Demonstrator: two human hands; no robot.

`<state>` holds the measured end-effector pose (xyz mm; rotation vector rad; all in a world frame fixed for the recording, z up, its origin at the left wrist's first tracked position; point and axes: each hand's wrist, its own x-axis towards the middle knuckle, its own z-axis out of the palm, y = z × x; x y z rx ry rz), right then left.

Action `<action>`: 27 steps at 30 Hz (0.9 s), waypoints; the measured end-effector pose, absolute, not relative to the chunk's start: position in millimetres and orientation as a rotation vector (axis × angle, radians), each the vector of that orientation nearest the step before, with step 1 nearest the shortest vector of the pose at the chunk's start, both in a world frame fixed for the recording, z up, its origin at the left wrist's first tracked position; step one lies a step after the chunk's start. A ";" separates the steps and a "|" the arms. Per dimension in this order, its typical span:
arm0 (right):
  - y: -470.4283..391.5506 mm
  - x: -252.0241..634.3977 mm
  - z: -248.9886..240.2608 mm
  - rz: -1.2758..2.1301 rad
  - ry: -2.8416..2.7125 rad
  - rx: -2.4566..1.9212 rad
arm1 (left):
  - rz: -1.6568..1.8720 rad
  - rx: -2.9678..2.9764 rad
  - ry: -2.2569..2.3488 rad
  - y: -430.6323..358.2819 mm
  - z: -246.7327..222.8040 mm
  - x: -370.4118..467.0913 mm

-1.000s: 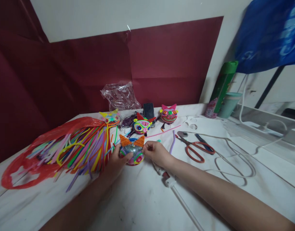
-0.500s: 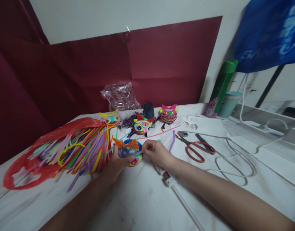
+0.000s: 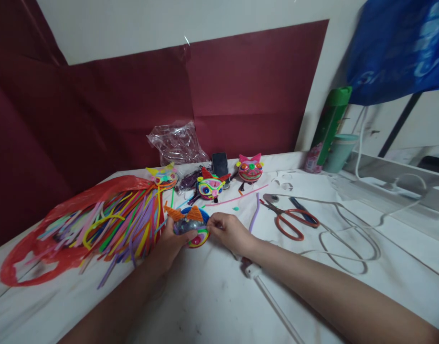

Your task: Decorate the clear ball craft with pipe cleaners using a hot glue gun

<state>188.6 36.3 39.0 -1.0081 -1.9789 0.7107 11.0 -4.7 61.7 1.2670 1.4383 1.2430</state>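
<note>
My left hand (image 3: 174, 246) grips a small craft animal head (image 3: 191, 225) from its left side, the thumb across its front. The head has orange pipe-cleaner ears, a dark shiny top, a blue rim and a pink-and-green eye. At its right edge, my right hand (image 3: 228, 231) has its fingertips pinched together; what lies between them is too small to make out. Beyond the hands sit finished-looking heads: one with red ears (image 3: 210, 186), one with pink ears (image 3: 250, 168) and one with yellow ears (image 3: 164, 176).
Colourful pipe cleaners (image 3: 112, 224) spill from a red plastic bag (image 3: 16, 260) at left. Red-handled scissors (image 3: 289, 224), a dark pen-like tool (image 3: 300, 208) and a cable (image 3: 371, 239) lie right. A translucent rod (image 3: 276, 306) in a white holder lies under my right forearm. A phone (image 3: 219, 164) stands behind.
My right fingers have drawn in slightly against the head's right edge. A small green piece on the table beyond my right hand shows more fully. The left hand keeps its grip.
</note>
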 end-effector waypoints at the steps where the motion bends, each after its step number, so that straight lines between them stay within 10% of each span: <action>1: 36.4 188.3 38.4 0.706 -1.977 -1.007 | 1.239 1.267 1.433 -5.2 62.5 11.6; 27: 34.0 191.5 39.9 0.605 -2.065 -0.944 | 1.332 1.209 1.391 -0.7 44.9 11.9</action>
